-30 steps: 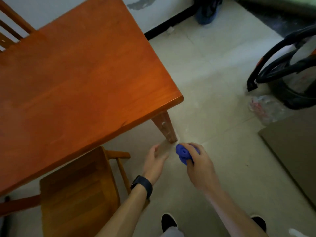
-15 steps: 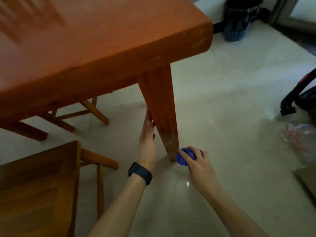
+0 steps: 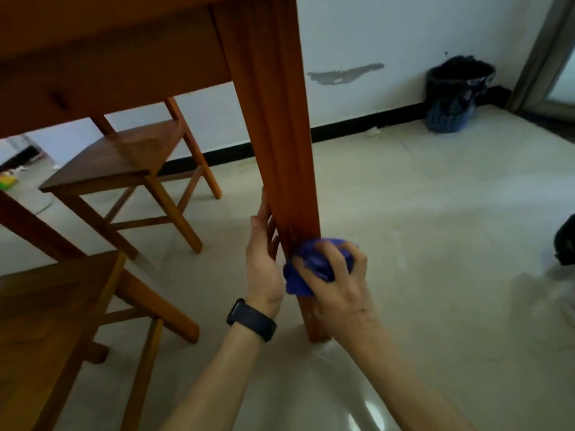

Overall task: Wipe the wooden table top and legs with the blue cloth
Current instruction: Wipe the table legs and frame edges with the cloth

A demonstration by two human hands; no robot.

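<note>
Pale floor (image 3: pixel 435 244) spreads out under you, with a white wall at 12 o'clock and a dark bin (image 3: pixel 454 94) at 1 o'clock. Two wooden chairs stand off at 9 and 10 o'clock.

Your table leg (image 3: pixel 280 135) stands straight up and down in the middle of the view. Its long way runs from the table frame at 12 o'clock down to its foot on the floor at 6 o'clock.

Your right hand (image 3: pixel 339 275) is curled around the bunched blue cloth (image 3: pixel 311 269) and pushes it against the low part of the leg, on the side facing you. Your left hand (image 3: pixel 264 259) lies against the leg's left side with its fingers straight. It holds nothing.

Both hands sit low on the leg, near the foot. The right hand is the one with the cloth, so it does the rubbing. I think you are on the leg step now. Most of the leg lies above your hands, toward 12 o'clock, so the next rub likely goes up along the leg. A short bit under the cloth, down to the foot, is left too.
</note>
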